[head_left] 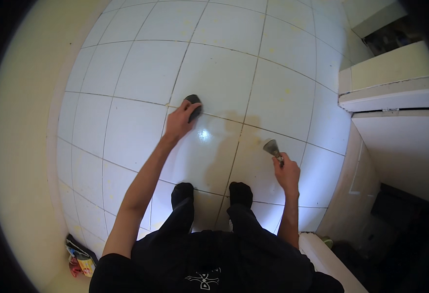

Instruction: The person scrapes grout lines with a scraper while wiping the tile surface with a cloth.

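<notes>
My left hand (pixel 179 123) reaches forward and is closed on a dark, rounded, palm-sized object (pixel 194 103); its exact kind I cannot make out. Below it spreads the pale tiled floor (pixel 219 68), marked with small yellowish spots. On the right, my right hand (pixel 287 173) grips the handle of a putty knife (pixel 271 146), whose flared grey blade points forward and slightly left. Whether the blade touches the tiles I cannot tell.
My feet in dark socks (pixel 183 194) stand on the tiles between my arms. A pale wall (pixel 23 141) runs along the left, with colourful packages (pixel 83 261) at its foot. White cabinetry (pixel 393 100) and a dark bulky object (pixel 402 207) line the right.
</notes>
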A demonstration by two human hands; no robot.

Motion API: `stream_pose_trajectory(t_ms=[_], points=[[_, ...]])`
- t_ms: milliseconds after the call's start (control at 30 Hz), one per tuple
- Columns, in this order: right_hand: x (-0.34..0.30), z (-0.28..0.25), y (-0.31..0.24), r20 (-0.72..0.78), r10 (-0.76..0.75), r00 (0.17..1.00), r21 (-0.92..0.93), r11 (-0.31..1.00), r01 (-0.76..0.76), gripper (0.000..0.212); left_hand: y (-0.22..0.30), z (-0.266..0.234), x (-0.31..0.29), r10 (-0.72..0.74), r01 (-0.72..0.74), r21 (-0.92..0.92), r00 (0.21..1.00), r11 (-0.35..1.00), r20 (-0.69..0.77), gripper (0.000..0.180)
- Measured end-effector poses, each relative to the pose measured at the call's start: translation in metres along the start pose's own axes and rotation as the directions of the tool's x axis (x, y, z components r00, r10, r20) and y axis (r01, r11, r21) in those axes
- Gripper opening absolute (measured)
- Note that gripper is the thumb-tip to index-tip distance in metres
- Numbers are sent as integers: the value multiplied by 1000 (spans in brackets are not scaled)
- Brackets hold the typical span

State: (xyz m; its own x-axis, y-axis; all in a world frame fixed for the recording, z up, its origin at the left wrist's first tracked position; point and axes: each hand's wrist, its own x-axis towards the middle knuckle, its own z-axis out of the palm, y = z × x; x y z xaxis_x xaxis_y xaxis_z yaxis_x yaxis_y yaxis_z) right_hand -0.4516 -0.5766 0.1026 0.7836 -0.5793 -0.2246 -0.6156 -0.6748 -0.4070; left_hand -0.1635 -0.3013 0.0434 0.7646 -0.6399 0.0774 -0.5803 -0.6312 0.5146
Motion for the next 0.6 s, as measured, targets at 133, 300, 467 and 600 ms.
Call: stream_pose_trajectory(t_ms=[133,300,467,600], points=[[-30,19,-15,105,-1,994,-15,1000,3,29,3,43,0,105,-106,-30,994,994,-24,51],[-62,50,-25,166,-8,986,15,1000,5,28,-5,46,-1,145,-149,-36,985,988,-98,54],[-60,50,-25,256,7,967,-90,996,16,26,-2,47,-3,154,-161,-35,978,986,-143,55],[-51,41,-30,267,-3,964,-100,995,30,24,-5,52,-3,182,-191,-39,967,981,-180,56]])
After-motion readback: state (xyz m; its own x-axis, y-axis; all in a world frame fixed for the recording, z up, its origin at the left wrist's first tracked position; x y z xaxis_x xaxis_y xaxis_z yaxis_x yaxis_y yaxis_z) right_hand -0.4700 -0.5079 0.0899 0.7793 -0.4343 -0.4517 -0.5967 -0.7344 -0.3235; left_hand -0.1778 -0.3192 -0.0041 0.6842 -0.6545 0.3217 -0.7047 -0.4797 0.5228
